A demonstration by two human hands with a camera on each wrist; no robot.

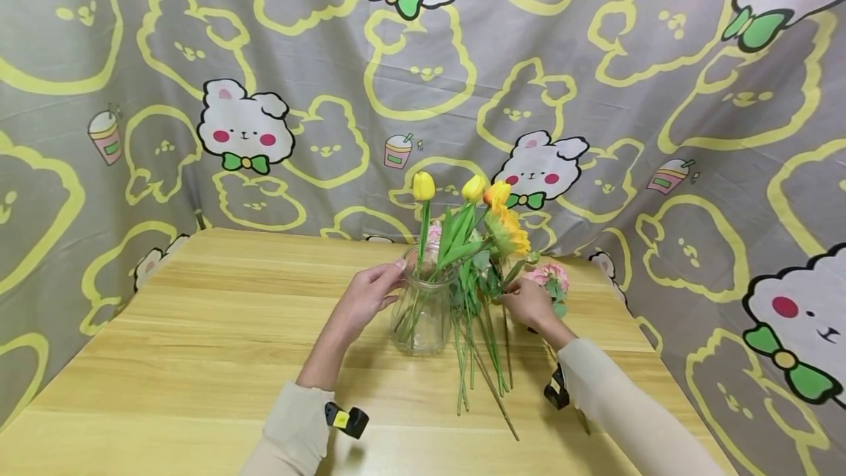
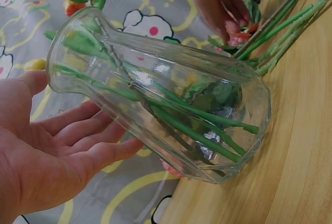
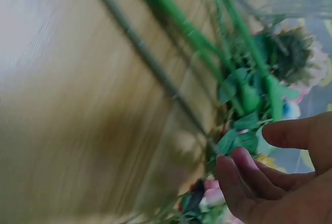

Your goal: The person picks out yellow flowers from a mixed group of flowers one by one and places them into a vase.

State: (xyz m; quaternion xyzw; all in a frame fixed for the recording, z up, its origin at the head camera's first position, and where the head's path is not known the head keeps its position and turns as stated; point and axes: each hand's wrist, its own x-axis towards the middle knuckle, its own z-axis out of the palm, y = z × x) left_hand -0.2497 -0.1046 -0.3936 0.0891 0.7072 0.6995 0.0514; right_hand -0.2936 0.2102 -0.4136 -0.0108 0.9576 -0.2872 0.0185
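Note:
A clear glass vase [image 1: 423, 318] stands upright with several green stems and a brownish one inside. Above its mouth rise yellow tulips [image 1: 424, 186] and a sunflower [image 1: 507, 232]. My left hand [image 1: 365, 298] is at the vase's left side, fingers extended along the glass below the rim, as the left wrist view shows. To the right of the vase, my right hand [image 1: 531, 305] reaches in among loose flower stems [image 1: 492, 358]. In the right wrist view, its thumb [image 3: 285, 133] and fingers are apart, close by green leaves [image 3: 244, 136] and a dark stem [image 3: 155, 68].
Pink flowers [image 1: 554, 279] lie beyond my right hand at the table's back right. Stems of the loose flowers point toward me across the wooden table [image 1: 231, 344]. A cartoon-patterned curtain [image 1: 317, 57] hangs behind and along both sides.

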